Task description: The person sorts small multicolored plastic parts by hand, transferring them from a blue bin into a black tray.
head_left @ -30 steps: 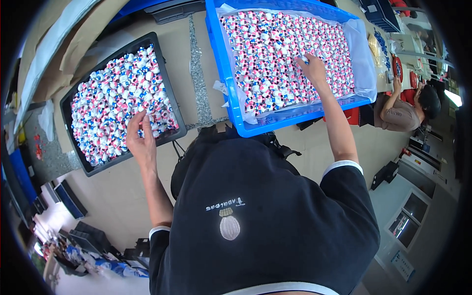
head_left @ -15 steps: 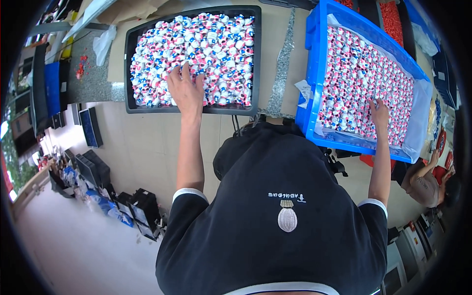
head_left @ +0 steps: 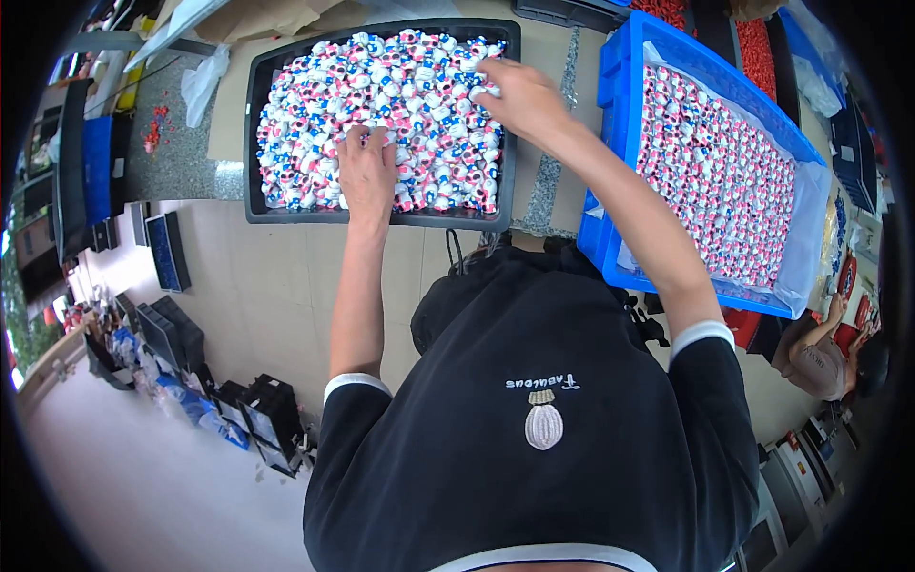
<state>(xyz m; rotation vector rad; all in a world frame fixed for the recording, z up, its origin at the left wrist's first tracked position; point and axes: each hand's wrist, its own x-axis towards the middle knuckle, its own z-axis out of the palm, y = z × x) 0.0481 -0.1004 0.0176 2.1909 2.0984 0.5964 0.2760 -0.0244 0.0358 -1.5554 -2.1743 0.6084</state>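
Left hand (head_left: 367, 172) lies palm down, fingers spread flat on the small white, pink and blue pieces (head_left: 419, 76) heaped in the black tray (head_left: 255, 124), upper centre of frame. Right hand (head_left: 519, 95) is curled at the tray's upper right corner, fingertips pinching at a piece; actual grip is hidden, can't tell. Individual pieces too small to make out. Farther right, blue crate (head_left: 610, 172) with a clear liner holds similar pieces in rows.

Loose small pieces (head_left: 419, 95) in tray (head_left: 255, 143), left of bin (head_left: 620, 86) of rowed pieces (head_left: 724, 181).
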